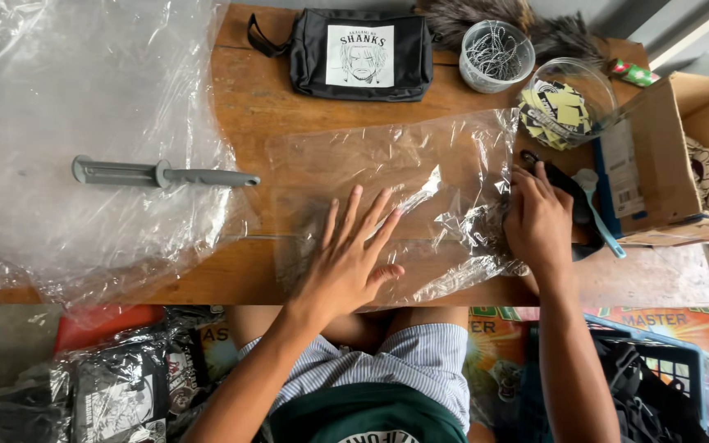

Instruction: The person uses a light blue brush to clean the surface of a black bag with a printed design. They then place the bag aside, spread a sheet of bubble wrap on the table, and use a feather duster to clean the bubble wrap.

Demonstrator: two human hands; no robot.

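Your arms are bare from elbow to wrist, with no sleeves, watch, rings or gloves on the left hand or right hand. You wear pale striped shorts and a dark green top with white print.

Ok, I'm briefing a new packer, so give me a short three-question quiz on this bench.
1. True or false: the left hand lies flat on the clear plastic bag.
2. What is the right hand doing?
3. The grey toy knife lies on: A) plastic sheet, B) cardboard box, C) black pouch?

Key: 1 true. 2 gripping the bag's crumpled right end. 3 A.
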